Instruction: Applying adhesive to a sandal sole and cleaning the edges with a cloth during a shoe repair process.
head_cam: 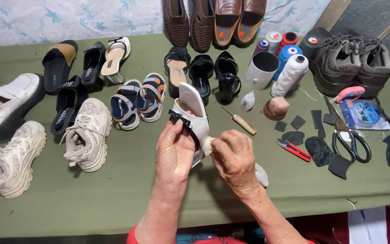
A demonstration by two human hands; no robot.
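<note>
Two hands are working at the centre of the head view; the left hand (174,151) is gripping a white heeled sandal (191,113) by its black strap, holding it above the green table (113,199); the right hand (235,160) is pinching a pale cloth (208,144) against the shoe's side, seemingly wiping it; continuing would call for turning the sandal; an awl (240,121) is lying just right.

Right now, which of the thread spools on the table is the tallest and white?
The big white cone spool, leaning beside the pale cup. The other spools behind it are smaller and purple, red or blue.
</note>
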